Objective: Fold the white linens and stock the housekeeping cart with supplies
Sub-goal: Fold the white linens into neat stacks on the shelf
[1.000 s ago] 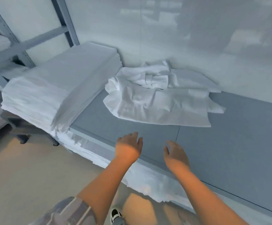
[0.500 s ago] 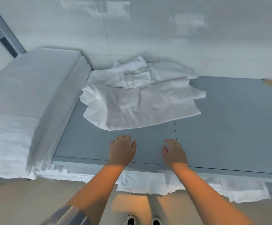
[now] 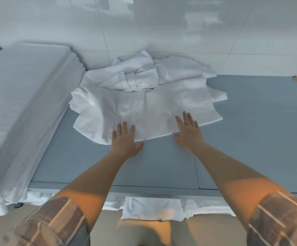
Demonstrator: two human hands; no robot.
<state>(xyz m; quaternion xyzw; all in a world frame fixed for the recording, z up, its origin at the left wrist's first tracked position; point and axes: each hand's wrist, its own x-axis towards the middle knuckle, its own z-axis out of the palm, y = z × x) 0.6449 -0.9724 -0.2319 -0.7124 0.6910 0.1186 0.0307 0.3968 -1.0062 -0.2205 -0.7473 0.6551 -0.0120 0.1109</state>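
Both hands, left (image 3: 124,139) and right (image 3: 188,130), lie flat-fingered on unmarked rumpled linen (image 3: 144,110).

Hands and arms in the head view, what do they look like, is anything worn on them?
Both hands, left hand and right hand, are bare: no gloves, rings or watch visible. The forearms are uncovered. Short plaid sleeves in brown and grey with pale stripes end around the elbows.

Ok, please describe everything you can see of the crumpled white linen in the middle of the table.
The crumpled white linen is thin, wrinkled cloth lying unfolded on the grey table, close to the wall. Its rear part is bunched up, with a flat band across it; its front part spreads flatter. The left hand and the right hand lie with straight fingers on its near edge. A tall stack of folded linens lies to its left.
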